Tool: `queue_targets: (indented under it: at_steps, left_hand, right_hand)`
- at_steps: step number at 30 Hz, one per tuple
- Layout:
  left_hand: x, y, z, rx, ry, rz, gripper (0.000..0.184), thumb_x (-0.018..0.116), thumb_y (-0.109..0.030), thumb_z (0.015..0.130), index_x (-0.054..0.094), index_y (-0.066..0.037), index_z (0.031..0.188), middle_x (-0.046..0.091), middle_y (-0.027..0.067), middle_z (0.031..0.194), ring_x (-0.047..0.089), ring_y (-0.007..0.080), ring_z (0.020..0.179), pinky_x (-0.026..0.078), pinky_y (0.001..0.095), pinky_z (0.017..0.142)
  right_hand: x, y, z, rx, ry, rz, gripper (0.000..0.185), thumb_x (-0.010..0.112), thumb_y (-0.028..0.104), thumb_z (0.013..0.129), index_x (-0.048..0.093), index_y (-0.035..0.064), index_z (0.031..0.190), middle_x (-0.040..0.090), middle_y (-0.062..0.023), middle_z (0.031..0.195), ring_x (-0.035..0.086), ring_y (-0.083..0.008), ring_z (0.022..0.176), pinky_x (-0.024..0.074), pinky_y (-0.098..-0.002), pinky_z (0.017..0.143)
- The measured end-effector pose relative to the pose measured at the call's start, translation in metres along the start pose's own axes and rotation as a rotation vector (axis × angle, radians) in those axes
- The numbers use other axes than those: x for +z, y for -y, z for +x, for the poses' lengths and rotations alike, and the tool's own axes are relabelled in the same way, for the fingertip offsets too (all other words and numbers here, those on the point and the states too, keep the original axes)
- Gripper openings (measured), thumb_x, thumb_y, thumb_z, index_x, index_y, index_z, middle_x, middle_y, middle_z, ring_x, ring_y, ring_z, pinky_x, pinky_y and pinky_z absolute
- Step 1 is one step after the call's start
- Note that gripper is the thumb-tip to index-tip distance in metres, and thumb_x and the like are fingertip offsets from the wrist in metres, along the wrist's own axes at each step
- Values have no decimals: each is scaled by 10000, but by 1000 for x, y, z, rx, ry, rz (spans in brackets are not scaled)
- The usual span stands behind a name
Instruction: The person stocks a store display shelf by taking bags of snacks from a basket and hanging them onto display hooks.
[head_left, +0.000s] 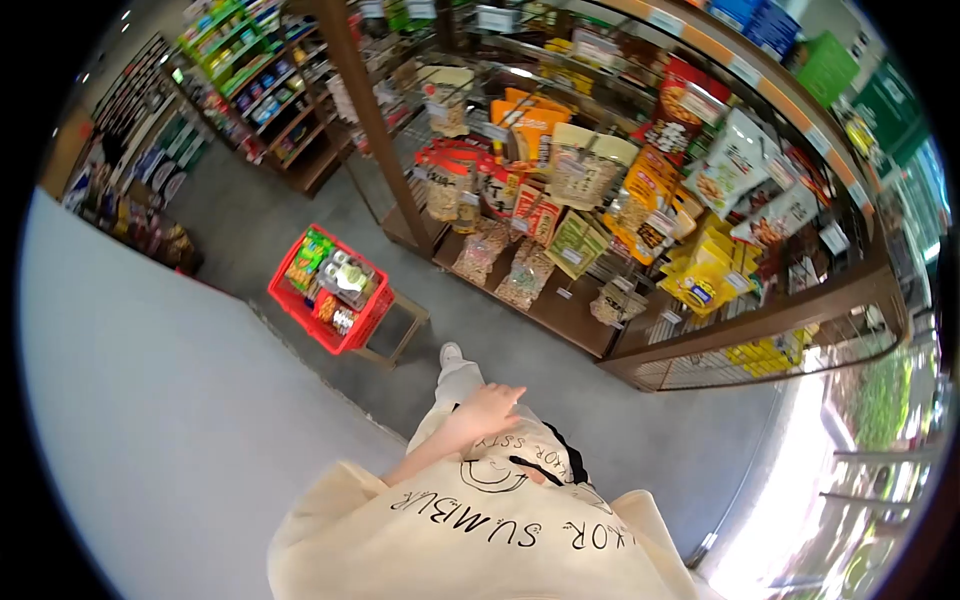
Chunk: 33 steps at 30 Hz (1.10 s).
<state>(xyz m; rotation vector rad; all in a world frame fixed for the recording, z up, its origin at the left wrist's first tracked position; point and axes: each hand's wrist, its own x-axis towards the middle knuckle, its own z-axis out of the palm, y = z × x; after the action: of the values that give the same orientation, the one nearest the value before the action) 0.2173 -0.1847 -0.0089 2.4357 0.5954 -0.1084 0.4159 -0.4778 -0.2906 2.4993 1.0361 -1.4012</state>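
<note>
My left hand (492, 408) is in front of my cream printed shirt (440, 530), near the waist. At least one finger is stretched out to the right, and nothing shows in the hand. A small skin-coloured patch by a dark strip on the shirt may be part of my right hand, but its fingers cannot be made out. Ahead and to the left, a red shopping basket (378, 318) sits on a low wooden stand (408, 330). It holds a green snack bag (308, 255) and several other packs. Neither hand touches the basket.
A brown-framed shelf rack (560, 330) with hanging bags of nuts and snacks stands ahead and to the right. A pale wall or panel (150, 400) runs along the left. More stocked shelves (250, 80) are at the back left. Bright daylight enters at the right.
</note>
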Motion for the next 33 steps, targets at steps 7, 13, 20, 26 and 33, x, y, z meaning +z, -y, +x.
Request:
queue_targets:
  at_steps: [7, 13, 20, 26, 33]
  left_hand:
    - [-5, 50, -35, -391, 8, 102, 481, 563, -276, 729, 429, -65, 1139, 535, 115, 974, 500, 267, 934, 373, 401, 796]
    - [7, 87, -80, -475, -122, -30, 408, 563, -256, 718, 471, -39, 1051, 535, 128, 936, 504, 277, 901, 384, 409, 753]
    - [18, 154, -139, -623, -208, -172, 388, 549, -244, 714, 481, -32, 1032, 542, 135, 913, 516, 292, 882, 393, 414, 749]
    - [14, 222, -190, -809, -84, -268, 400, 541, -290, 720, 467, -50, 1032, 536, 138, 982, 495, 279, 962, 375, 430, 795]
    - [36, 264, -250, -1008, -242, -347, 428, 550, -306, 722, 453, -74, 1069, 534, 129, 991, 495, 272, 959, 385, 416, 783]
  right_hand:
    - [-57, 73, 54, -96, -12, 83, 297, 533, 267, 735, 537, 67, 955, 597, -140, 872, 577, -291, 778, 461, -391, 697]
    - [-95, 191, 73, 88, 83, 571, 289, 477, 254, 787, 479, 76, 1014, 613, -66, 839, 584, -157, 712, 444, -321, 612]
    - [-53, 306, 81, 8, 205, 479, 296, 481, 268, 790, 487, 81, 1019, 613, -53, 845, 580, -148, 708, 432, -282, 583]
    - [-21, 370, 81, -142, 430, 264, 328, 499, 276, 786, 495, 58, 1030, 612, -67, 834, 576, -148, 691, 438, -257, 551]
    - [8, 437, 110, -306, 219, 79, 264, 520, 185, 759, 528, -8, 939, 611, -101, 780, 575, -147, 644, 453, -238, 553]
